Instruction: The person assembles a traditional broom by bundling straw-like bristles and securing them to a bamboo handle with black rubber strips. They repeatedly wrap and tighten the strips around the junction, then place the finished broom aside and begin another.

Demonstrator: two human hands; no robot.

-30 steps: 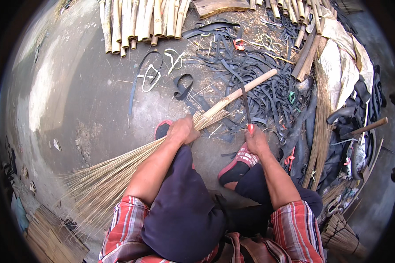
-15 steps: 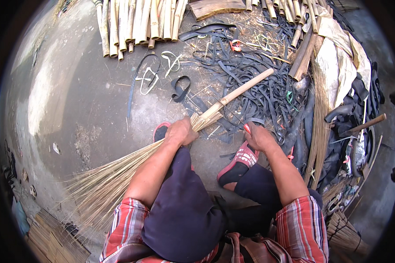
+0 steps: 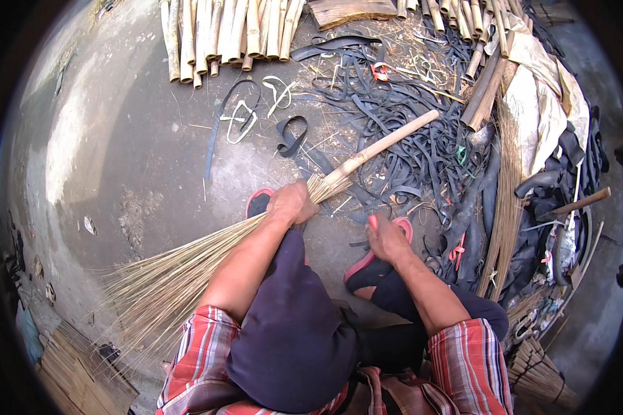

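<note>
My left hand (image 3: 292, 202) is closed round the bound neck of a stick broom (image 3: 180, 277). The pale bristles fan out to the lower left, beneath my left forearm. From the neck, a bamboo handle (image 3: 391, 142) points to the upper right. My right hand (image 3: 389, 240) is curled above my right sandal (image 3: 403, 226), apart from the broom. Something small and red (image 3: 372, 222) shows at its thumb; what the fingers hold is hidden. Past the broom handle lies a tangled heap of black rubber strips (image 3: 412, 149).
Cut bamboo poles (image 3: 232, 31) lie at the far left, beside a wooden block (image 3: 349, 12). On the right are a long bundle of thin sticks (image 3: 503, 207), pale sacking (image 3: 533, 104) and a wooden-handled tool (image 3: 581, 201). Loose strips (image 3: 292, 136) lie on the concrete floor.
My right hand has moved left and slightly down, toward my body, uncovering more of the right sandal. The left hand keeps its grip on the broom. The whole view has shifted slightly.
</note>
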